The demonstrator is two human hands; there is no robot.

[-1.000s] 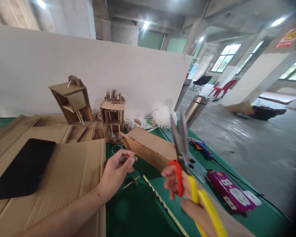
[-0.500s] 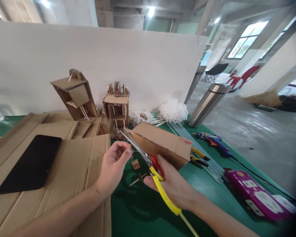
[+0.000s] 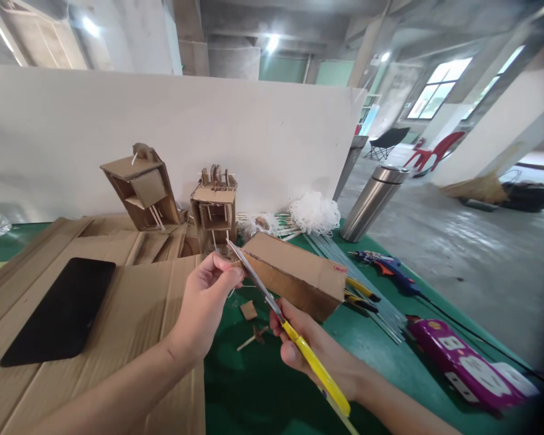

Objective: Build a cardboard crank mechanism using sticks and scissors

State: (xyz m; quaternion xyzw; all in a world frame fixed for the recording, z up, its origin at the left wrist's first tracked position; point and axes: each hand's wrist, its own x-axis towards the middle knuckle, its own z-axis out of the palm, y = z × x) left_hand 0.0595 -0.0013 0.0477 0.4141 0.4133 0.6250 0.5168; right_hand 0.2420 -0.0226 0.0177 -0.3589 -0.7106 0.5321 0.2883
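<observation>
My left hand (image 3: 206, 302) is closed in a pinch on a small cardboard piece (image 3: 238, 264), mostly hidden by the fingers. My right hand (image 3: 306, 341) grips scissors (image 3: 317, 365) with yellow handles. Their blades lie close together and point up and left, passing right beside the pinched piece; whether they touch it I cannot tell. Beneath the hands on the green table are a small cardboard square (image 3: 249, 310) and a thin stick with a small dark brown part (image 3: 257, 335). Just behind the blades lies a long cardboard box (image 3: 294, 272).
Two cardboard models (image 3: 138, 187) (image 3: 214, 208) stand at the back. A black tablet-like slab (image 3: 58, 311) lies on cardboard sheets (image 3: 131, 344) at left. To the right are yellow-black pliers (image 3: 362, 296), clear sticks, a steel flask (image 3: 374, 202), a glue gun (image 3: 390, 272) and a purple power strip (image 3: 466, 362).
The scissors have turned more edge-on, with handles closer together and blades nearer the left fingers. More of the pinched cardboard shows. The whole view has shifted slightly downward.
</observation>
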